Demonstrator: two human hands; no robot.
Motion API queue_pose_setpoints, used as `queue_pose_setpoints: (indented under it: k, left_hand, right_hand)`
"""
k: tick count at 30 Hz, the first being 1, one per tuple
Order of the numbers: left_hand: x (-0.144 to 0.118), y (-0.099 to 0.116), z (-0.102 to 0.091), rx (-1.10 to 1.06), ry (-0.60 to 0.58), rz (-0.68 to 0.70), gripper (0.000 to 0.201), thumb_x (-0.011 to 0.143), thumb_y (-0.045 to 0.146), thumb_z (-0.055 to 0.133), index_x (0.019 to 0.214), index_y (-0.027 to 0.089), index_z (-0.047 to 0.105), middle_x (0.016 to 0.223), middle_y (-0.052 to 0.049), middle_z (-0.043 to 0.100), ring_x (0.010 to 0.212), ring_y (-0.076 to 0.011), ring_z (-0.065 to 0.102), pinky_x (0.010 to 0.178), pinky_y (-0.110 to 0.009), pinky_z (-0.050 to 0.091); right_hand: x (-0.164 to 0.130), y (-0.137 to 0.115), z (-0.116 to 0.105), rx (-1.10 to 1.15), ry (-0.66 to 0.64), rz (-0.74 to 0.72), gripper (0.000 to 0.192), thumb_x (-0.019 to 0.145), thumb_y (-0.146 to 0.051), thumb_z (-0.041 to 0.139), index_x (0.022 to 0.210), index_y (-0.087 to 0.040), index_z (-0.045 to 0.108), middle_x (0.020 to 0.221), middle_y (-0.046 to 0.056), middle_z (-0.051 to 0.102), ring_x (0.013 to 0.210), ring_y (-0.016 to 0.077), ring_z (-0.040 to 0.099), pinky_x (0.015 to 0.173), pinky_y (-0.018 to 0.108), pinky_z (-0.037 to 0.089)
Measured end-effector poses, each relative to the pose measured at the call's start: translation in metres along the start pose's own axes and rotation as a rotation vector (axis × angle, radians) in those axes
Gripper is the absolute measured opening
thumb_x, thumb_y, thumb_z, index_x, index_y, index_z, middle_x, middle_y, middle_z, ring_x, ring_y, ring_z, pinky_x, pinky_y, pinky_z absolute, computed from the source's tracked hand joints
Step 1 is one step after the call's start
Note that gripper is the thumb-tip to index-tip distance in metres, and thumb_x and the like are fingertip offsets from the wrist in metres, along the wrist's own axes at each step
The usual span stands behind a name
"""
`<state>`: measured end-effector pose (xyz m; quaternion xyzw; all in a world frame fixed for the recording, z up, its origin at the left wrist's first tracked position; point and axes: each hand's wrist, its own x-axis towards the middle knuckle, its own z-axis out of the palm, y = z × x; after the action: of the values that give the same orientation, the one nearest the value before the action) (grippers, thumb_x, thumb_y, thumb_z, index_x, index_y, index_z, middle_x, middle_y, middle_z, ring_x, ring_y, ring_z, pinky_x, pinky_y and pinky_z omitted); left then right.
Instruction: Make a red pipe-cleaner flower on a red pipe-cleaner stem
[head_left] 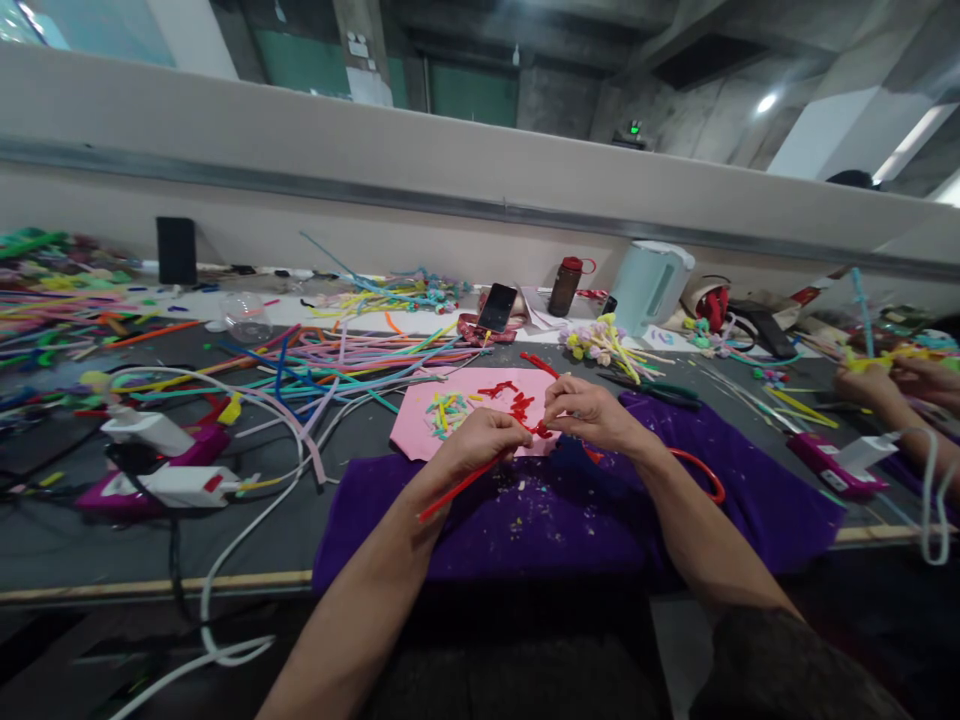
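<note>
**Hands pinch a red pipe cleaner over purple cloth**

Purple cloth (570,510) lies nearest, under both forearms. No writing is readable. Left hand (480,440) curls shut, pinching a red pipe cleaner (457,487); right hand (592,410) pinches its other end. Just beyond lies a pink sheet (420,430) with cut pieces. 2 glue guns (161,460) sit left, a phone (497,307) behind.

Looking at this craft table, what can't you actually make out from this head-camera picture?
- What the left hand and right hand pinch between them: the fingers cover where the red pipe cleaner ends.
- The phone screen: too small and dark.
- The co-worker's hands: cut off by the right edge.
- The cut pieces on the pink sheet: too small to tell apart.
</note>
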<state>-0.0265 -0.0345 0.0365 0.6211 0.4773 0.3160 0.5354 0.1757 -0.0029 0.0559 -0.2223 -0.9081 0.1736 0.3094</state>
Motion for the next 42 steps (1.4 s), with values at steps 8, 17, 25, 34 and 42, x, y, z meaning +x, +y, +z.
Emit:
queue_pose_setpoints:
  k: [8, 17, 25, 34, 42]
  left_hand:
    - [-0.004, 0.009, -0.001, -0.035, -0.006, -0.046, 0.016, 0.064, 0.027, 0.059, 0.062, 0.012, 0.066, 0.039, 0.004, 0.047, 0.033, -0.0049, 0.032, 0.037, -0.02, 0.019]
    - [0.002, -0.001, -0.009, -0.157, -0.062, -0.034, 0.02, 0.068, 0.032, 0.058, 0.07, 0.013, 0.065, 0.042, 0.004, 0.049, 0.029, -0.0038, 0.03, 0.033, -0.02, 0.018]
    - [-0.004, 0.004, -0.009, -0.315, -0.172, -0.001, 0.024, 0.073, 0.033, 0.054, 0.076, 0.011, 0.062, 0.04, 0.005, 0.046, 0.026, -0.0025, 0.027, 0.031, -0.019, 0.013]
    - [-0.004, 0.007, -0.007, -0.289, -0.18, -0.004, 0.027, 0.072, 0.036, 0.054, 0.076, 0.01, 0.06, 0.039, 0.005, 0.045, 0.026, -0.003, 0.028, 0.03, -0.018, 0.015]
    - [-0.003, 0.004, -0.008, -0.308, -0.2, -0.003, 0.025, 0.073, 0.034, 0.054, 0.075, 0.01, 0.059, 0.04, 0.005, 0.046, 0.026, -0.0027, 0.029, 0.03, -0.017, 0.016]
  right_hand:
    - [-0.001, -0.002, 0.0, 0.026, 0.089, 0.008, 0.013, 0.078, -0.027, 0.059, 0.084, -0.023, 0.069, 0.086, 0.005, 0.056, 0.081, 0.0158, 0.054, 0.071, 0.03, 0.044]
    - [-0.003, -0.001, -0.009, 0.195, 0.338, 0.118, 0.018, 0.079, -0.028, 0.057, 0.092, -0.024, 0.069, 0.09, 0.005, 0.059, 0.086, 0.0168, 0.055, 0.072, 0.03, 0.045]
    - [-0.003, -0.005, -0.002, 0.277, 0.236, 0.153, 0.032, 0.076, -0.028, 0.059, 0.107, -0.022, 0.061, 0.09, 0.004, 0.06, 0.072, 0.0128, 0.055, 0.062, 0.025, 0.044]
    - [0.002, -0.014, 0.009, 0.166, 0.162, 0.083, 0.043, 0.073, -0.031, 0.063, 0.114, -0.022, 0.055, 0.104, 0.007, 0.056, 0.08, 0.0144, 0.055, 0.06, 0.024, 0.046]
    - [0.001, -0.012, 0.012, 0.14, 0.149, 0.077, 0.041, 0.075, -0.033, 0.061, 0.114, -0.022, 0.056, 0.101, 0.007, 0.058, 0.086, 0.0165, 0.055, 0.061, 0.025, 0.047]
